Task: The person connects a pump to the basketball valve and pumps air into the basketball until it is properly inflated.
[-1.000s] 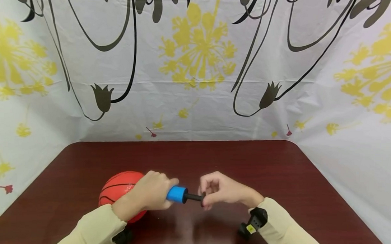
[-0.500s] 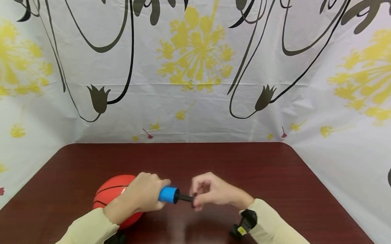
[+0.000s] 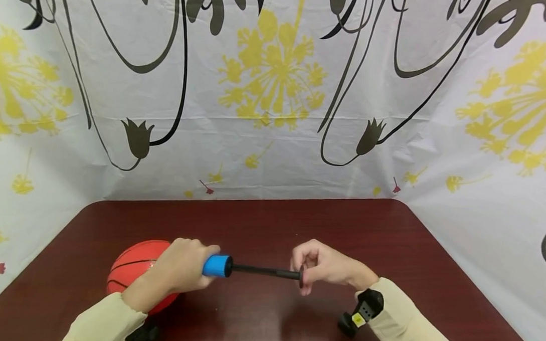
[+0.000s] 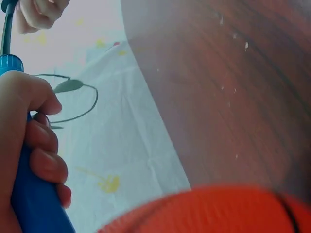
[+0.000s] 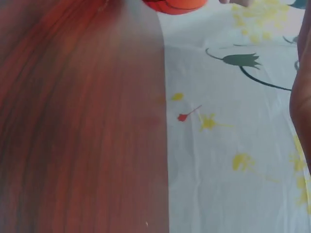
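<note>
In the head view my left hand (image 3: 179, 267) grips the blue barrel (image 3: 217, 265) of a hand pump, held level across my front. A long stretch of black pump rod (image 3: 262, 271) shows between barrel and handle. My right hand (image 3: 328, 267) pinches the dark disc-like handle (image 3: 301, 276) with thumb and fingers. A red basketball (image 3: 131, 267) with black lines sits behind my left hand and forearm, partly covered by them. From the left wrist, curled fingers (image 4: 46, 145) wrap the barrel, with the ball (image 4: 218, 211) below. The pump's other end is hidden.
A dark red-brown table (image 3: 253, 220) with rounded far corners lies underneath. White cloth (image 3: 273, 160) printed with yellow flowers and grey stems hangs behind it and along both sides. Black devices are worn at both wrists, the right one (image 3: 369, 304) plainly visible.
The pump rod has come much farther out of the barrel. Over the last half second my right hand moved right with the handle, while my left hand and the basketball shifted left.
</note>
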{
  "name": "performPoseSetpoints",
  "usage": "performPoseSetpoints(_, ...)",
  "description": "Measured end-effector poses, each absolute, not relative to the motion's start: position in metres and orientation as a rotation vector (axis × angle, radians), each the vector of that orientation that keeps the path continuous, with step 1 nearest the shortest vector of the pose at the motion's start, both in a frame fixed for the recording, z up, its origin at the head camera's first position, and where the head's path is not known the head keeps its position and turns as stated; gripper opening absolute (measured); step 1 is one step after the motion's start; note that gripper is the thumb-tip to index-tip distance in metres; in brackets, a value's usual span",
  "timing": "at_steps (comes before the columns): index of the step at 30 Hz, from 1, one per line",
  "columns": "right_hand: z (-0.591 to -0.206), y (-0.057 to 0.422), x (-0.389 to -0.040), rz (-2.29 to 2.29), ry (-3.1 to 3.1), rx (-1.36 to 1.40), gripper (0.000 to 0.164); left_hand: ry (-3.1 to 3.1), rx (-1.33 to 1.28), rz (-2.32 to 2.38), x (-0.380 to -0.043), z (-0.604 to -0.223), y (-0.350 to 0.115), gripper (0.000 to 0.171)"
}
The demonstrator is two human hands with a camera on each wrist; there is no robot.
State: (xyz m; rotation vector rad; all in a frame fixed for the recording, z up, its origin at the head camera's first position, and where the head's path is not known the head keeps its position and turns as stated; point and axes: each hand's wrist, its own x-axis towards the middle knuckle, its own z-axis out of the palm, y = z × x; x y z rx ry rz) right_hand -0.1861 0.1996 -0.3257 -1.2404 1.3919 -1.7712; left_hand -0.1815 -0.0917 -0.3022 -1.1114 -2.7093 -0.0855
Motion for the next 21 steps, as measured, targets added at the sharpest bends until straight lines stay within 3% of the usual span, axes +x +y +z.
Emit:
performPoseSetpoints(3,-0.329,0.187,-0.188,-1.727,1.465,-1.323,0.03,-2.673,-1.156,-0.084,-0.18,-0.303,-0.085,0.028)
performPoseSetpoints(10,-0.329,0.159,-0.189,-1.723,1.65,-1.414,0.021,-2.59,-1.241,-0.087,-0.18,-0.302,-0.066,0.024)
performPoseSetpoints(14,-0.329,0.169,-0.188,-1.729,1.612,-1.353,0.019,-2.631,-1.261,-0.123,-0.18,-0.305,-0.071,0.023)
performPoseSetpoints(21,-0.325,0.203,-0.187,-1.758,1.356,-1.284,0.029,-2.637,-1.138,-0.099,-0.182,-0.303,-0.09,0.026)
